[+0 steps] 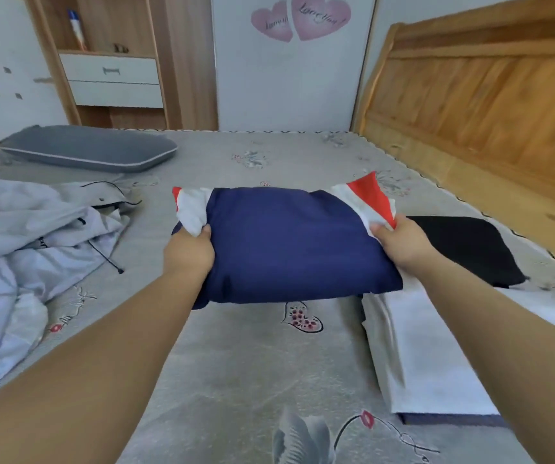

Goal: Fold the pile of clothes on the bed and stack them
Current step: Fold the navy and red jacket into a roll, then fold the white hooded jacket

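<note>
Gripping a folded navy garment (289, 249) at its two ends, both hands hold it up over the bed (235, 363). The left hand (189, 252) pinches the left end, where white and red cloth bunches out; its fingers are tucked under the fabric and hidden. The right hand (400, 242) pinches the right end by a white and red flap, fingertips likewise buried in cloth. The garment's near right edge overlaps a folded white piece (436, 356) lying on the bed, whose right side runs out of the frame. A dark layer shows under that white piece at its near edge, too thin to make out. Beyond it lies a black garment (463, 249), partly covered by the navy one and the right wrist. At the left, a rumpled pale grey jacket (34, 236) is cut off by the frame edge. A grey pillow (91, 152) lies at the far left of the bed. Two pink hearts (299, 20) on the wall carry cursive writing; the right one seems to read "Love You", the left is blurred.
</note>
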